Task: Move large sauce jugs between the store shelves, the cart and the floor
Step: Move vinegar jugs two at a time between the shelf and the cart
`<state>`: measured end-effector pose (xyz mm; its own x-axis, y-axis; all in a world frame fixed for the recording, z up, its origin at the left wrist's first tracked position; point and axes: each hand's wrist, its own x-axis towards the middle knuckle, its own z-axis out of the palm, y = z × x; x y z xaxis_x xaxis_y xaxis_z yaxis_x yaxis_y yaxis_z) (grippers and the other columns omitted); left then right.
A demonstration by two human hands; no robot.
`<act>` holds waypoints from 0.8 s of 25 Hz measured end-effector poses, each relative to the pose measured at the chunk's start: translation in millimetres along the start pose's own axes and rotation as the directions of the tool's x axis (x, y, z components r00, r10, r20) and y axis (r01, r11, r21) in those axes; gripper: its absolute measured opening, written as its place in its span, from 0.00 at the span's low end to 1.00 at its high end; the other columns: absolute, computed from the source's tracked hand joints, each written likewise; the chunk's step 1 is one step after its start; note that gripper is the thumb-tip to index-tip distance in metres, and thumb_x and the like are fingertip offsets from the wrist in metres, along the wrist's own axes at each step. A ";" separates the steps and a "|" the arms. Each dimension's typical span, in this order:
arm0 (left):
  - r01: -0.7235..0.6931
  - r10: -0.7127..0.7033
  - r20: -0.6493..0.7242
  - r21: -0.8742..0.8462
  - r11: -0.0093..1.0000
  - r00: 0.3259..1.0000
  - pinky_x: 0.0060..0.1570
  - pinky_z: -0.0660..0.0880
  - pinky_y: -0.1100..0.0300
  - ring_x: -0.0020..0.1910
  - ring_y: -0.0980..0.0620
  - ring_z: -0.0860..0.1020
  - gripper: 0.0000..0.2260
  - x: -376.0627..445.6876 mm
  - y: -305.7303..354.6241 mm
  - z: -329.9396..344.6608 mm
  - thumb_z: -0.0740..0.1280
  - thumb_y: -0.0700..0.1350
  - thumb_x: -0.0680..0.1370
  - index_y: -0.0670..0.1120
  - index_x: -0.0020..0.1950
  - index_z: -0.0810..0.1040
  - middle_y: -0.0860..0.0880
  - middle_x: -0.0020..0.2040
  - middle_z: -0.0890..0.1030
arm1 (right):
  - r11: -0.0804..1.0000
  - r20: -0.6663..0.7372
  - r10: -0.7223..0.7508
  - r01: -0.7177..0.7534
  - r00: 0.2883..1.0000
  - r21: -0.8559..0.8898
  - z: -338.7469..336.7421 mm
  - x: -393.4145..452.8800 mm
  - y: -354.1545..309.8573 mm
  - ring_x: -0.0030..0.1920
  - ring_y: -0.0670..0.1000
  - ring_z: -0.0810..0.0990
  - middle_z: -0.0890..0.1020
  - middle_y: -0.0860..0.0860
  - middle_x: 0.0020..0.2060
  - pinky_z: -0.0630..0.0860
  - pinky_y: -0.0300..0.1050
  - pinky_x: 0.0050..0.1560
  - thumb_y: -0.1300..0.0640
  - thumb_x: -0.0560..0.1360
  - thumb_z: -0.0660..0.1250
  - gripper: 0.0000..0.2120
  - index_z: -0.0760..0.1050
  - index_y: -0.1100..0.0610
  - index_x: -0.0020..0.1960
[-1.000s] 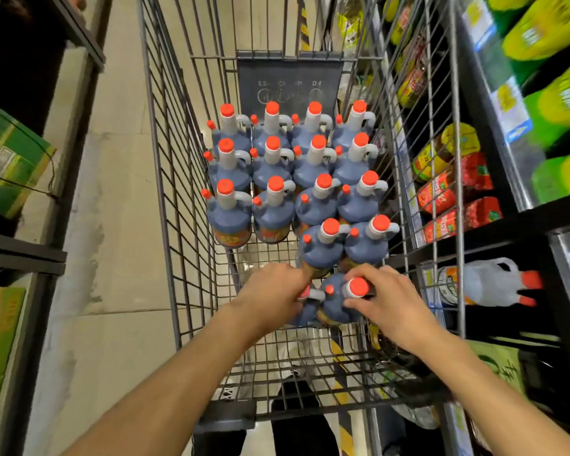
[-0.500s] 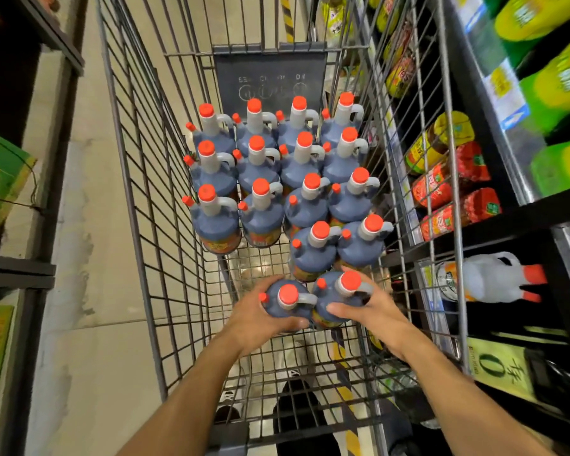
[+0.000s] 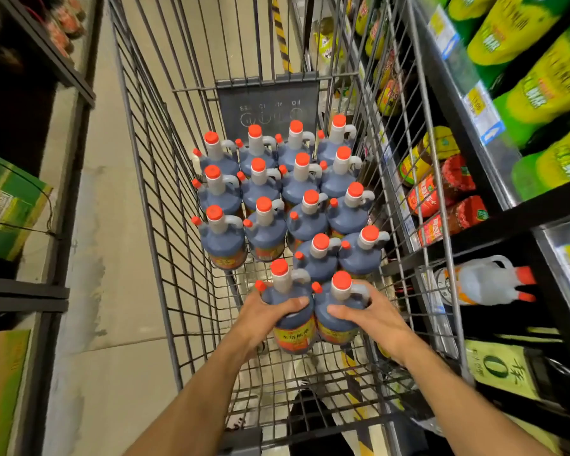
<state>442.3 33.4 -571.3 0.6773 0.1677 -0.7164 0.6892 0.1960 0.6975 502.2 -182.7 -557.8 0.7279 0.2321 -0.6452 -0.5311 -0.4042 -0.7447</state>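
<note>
Several dark sauce jugs with orange caps (image 3: 270,192) stand upright in a wire cart (image 3: 165,258). The two nearest jugs stand side by side at the front of the group. My left hand (image 3: 264,311) grips the body of the near left jug (image 3: 288,311), thumb across its front. My right hand (image 3: 372,314) holds the near right jug (image 3: 334,320) from its right side, fingers by the handle. Both jugs are upright, with red and yellow labels showing.
Store shelves on the right hold green and yellow bags (image 3: 540,80), red-capped jars (image 3: 441,199) and a pale jug lying on its side (image 3: 484,284). Left shelving holds a green carton (image 3: 7,205). Bare wire cart floor lies left of and in front of the jugs.
My hands slid from the jug tops down onto their bodies. The two near jugs now stand a little closer to me and more upright.
</note>
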 end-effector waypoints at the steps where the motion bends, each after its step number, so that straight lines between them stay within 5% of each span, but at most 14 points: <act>1: -0.006 0.005 -0.012 -0.024 1.000 1.000 0.56 0.82 0.48 0.54 0.48 0.85 0.36 -4.5 3.0 0.5 0.85 0.59 0.54 0.47 0.58 0.83 0.49 0.52 0.87 | 1.000 -0.021 -0.010 0.011 1.000 0.021 1.1 -4.8 -3.2 0.57 0.46 0.79 0.80 0.42 0.55 0.73 0.44 0.55 0.56 0.70 0.81 0.20 0.77 0.42 0.56; 5: -0.062 0.068 0.045 -0.117 0.991 0.997 0.56 0.82 0.44 0.50 0.47 0.86 0.19 -34.0 34.2 -0.9 0.83 0.50 0.66 0.48 0.54 0.84 0.49 0.49 0.88 | 0.972 -0.177 -0.070 0.107 0.982 0.210 7.7 -40.0 -26.1 0.64 0.53 0.78 0.80 0.48 0.63 0.73 0.51 0.61 0.49 0.68 0.81 0.28 0.76 0.48 0.64; 7: -0.101 0.113 0.074 -0.156 0.983 0.991 0.56 0.82 0.44 0.50 0.45 0.86 0.18 -57.6 58.3 -5.6 0.82 0.48 0.67 0.47 0.55 0.84 0.48 0.50 0.88 | 0.933 -0.229 -0.129 0.196 0.965 0.303 13.2 -66.7 -43.8 0.62 0.52 0.82 0.84 0.48 0.61 0.76 0.53 0.61 0.43 0.65 0.82 0.33 0.77 0.49 0.66; 11: -0.201 0.230 0.151 -0.187 0.962 0.961 0.57 0.81 0.44 0.53 0.41 0.85 0.21 -134.2 113.8 -13.4 0.83 0.44 0.64 0.45 0.56 0.83 0.45 0.53 0.87 | 0.848 -0.331 -0.208 0.338 0.921 0.408 27.0 -153.9 -94.6 0.51 0.49 0.87 0.88 0.45 0.50 0.82 0.45 0.50 0.53 0.69 0.75 0.18 0.80 0.47 0.58; 13: -0.258 0.294 0.216 -0.182 0.949 0.931 0.56 0.81 0.45 0.51 0.42 0.85 0.21 -181.3 139.4 -15.1 0.82 0.45 0.64 0.45 0.56 0.84 0.44 0.52 0.87 | 0.813 -0.384 -0.213 0.381 0.898 0.440 35.1 -205.5 -119.2 0.48 0.50 0.88 0.89 0.48 0.48 0.83 0.43 0.46 0.54 0.70 0.74 0.15 0.81 0.51 0.57; 16: -0.332 0.379 0.333 -0.192 0.924 0.863 0.42 0.83 0.56 0.42 0.48 0.86 0.10 -253.0 167.1 -16.9 0.75 0.38 0.73 0.44 0.54 0.84 0.45 0.48 0.88 | 0.757 -0.503 -0.210 0.465 0.838 0.458 49.3 -283.7 -144.4 0.48 0.55 0.88 0.88 0.55 0.50 0.85 0.48 0.46 0.55 0.67 0.78 0.17 0.83 0.55 0.56; 20: -0.401 0.430 0.511 -0.174 0.899 0.744 0.37 0.82 0.56 0.39 0.47 0.87 0.11 -332.3 191.3 -0.9 0.75 0.37 0.73 0.42 0.54 0.84 0.44 0.45 0.88 | 0.654 -0.669 -0.175 0.593 0.722 0.469 55.4 -383.5 -157.3 0.46 0.58 0.88 0.88 0.58 0.50 0.84 0.49 0.43 0.55 0.68 0.76 0.18 0.83 0.59 0.57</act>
<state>348.8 16.1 -199.9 0.9322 -0.2844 -0.2240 0.3036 0.2772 0.9116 282.5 -159.2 -202.8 0.9090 -0.3534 -0.2211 -0.1188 0.2888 -0.9500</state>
